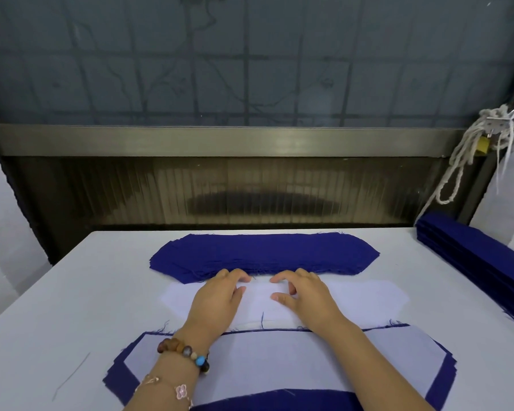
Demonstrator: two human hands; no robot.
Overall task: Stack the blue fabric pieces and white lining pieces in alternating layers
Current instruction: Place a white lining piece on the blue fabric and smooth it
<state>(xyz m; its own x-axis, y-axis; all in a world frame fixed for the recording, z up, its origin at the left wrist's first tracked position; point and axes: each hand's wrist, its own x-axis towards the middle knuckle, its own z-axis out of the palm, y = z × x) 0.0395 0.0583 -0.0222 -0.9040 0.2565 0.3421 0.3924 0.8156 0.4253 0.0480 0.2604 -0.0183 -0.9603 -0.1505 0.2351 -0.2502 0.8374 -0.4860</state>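
Both bent-fingered, left hand and right hand touching limp, light white lining; grip unclear; probably best lifted by far edge.

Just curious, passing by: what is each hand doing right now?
Left hand: on the white lining, grip cannot be told.
Right hand: likewise, cannot be told.

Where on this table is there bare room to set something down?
Bare table left of the central piles, bar a stray thread; a smaller patch between the blue fabric pile and the blue stack at right. Crowded centre: white lining pile under left hand and right hand, layered stack nearest.
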